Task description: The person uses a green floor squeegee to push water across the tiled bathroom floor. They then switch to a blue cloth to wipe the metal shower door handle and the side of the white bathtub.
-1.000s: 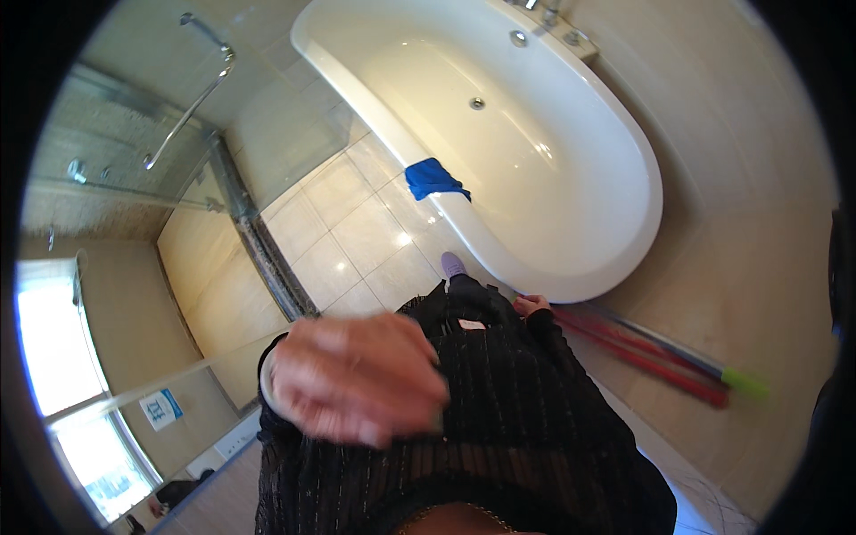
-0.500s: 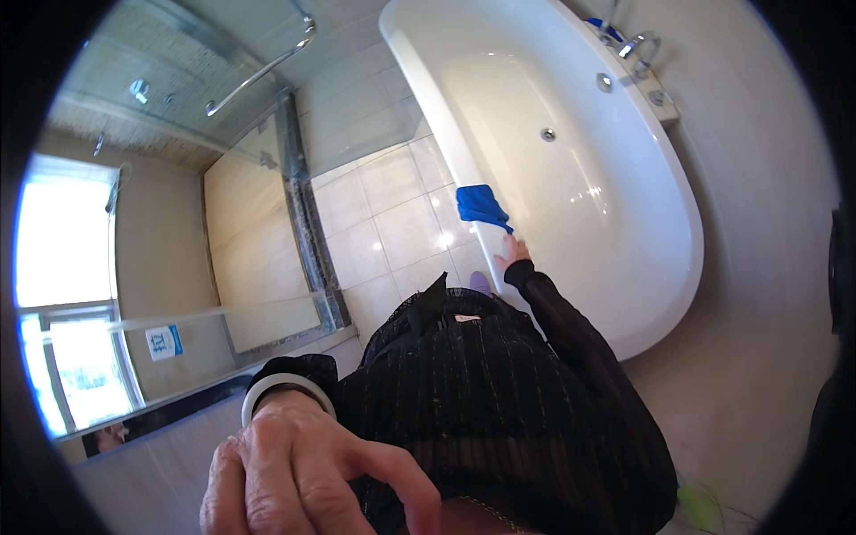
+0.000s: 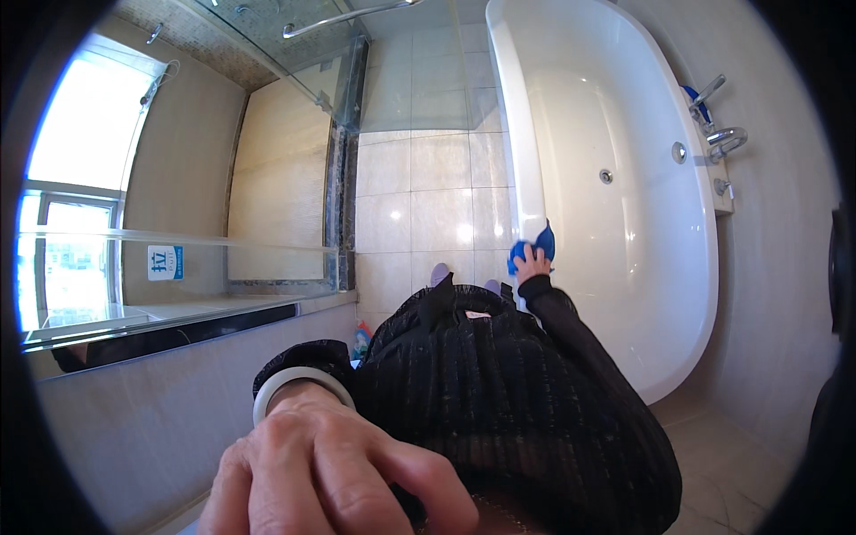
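My right hand (image 3: pixel 533 266) lies over a blue cloth (image 3: pixel 546 239) on the near-left rim of the white bathtub (image 3: pixel 624 259). Its fingers press into the bunched cloth, which hangs over the rim on both sides. Close to the camera at lower left is my left hand (image 3: pixel 312 473), back side up, with a pale bangle (image 3: pixel 303 382) at the wrist. Those fingers are bent and spaced apart; their tips fall outside the picture, and nothing shows in them.
On the tub's right side are a chrome faucet (image 3: pixel 727 141) and a drain (image 3: pixel 606 176). A glass shower panel (image 3: pixel 259 254) with a blue-and-white sticker (image 3: pixel 166 263) and a dark-edged sill (image 3: pixel 196 334) stands at left. Tiled floor (image 3: pixel 419 218) lies between shower and tub. A small colourful packet (image 3: pixel 361 339) sits by the wall.
My right hand has moved from the cloth's near end onto the cloth, which is now bunched beneath it. The whole view has turned and shifted. My left hand stays at lower left.
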`<action>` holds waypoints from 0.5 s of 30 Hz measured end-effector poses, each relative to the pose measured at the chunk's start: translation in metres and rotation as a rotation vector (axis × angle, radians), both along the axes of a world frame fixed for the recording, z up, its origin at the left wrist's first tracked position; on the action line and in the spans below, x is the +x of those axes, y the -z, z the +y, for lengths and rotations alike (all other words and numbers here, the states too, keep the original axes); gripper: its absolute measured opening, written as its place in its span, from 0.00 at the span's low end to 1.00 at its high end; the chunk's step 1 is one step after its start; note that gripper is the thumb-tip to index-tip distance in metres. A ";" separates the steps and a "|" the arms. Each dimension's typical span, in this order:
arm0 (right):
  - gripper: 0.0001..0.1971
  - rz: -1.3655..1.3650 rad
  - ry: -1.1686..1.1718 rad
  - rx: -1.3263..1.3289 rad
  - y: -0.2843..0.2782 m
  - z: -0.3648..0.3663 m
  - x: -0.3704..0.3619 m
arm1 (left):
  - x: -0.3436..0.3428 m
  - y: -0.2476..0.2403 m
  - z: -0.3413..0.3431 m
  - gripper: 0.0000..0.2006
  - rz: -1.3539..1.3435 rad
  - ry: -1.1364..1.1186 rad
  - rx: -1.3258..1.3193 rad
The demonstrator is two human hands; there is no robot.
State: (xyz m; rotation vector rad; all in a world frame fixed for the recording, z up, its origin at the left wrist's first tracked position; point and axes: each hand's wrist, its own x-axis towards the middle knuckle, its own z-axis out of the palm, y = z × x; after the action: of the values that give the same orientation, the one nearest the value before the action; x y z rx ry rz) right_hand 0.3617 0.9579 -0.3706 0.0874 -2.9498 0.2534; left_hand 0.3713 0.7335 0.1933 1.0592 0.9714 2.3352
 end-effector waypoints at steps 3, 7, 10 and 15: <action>0.02 0.005 0.001 -0.009 0.005 -0.008 0.044 | -0.007 0.003 -0.008 0.07 0.004 0.012 0.048; 0.14 -0.223 0.059 -0.264 0.005 0.005 0.074 | -0.036 0.014 -0.021 0.08 0.093 0.186 0.094; 0.17 -0.140 0.067 -0.380 0.006 0.008 0.071 | -0.038 0.018 -0.021 0.08 0.151 0.091 0.184; 0.16 0.039 0.152 -0.438 -0.013 0.006 0.023 | -0.035 0.019 -0.025 0.08 0.046 -0.128 0.141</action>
State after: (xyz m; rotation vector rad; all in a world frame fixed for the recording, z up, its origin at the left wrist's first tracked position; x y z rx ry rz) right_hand 0.3851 0.9642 -0.3579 -0.1872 -2.7687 0.8502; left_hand 0.3365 0.7088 0.1743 1.1405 0.9276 2.5253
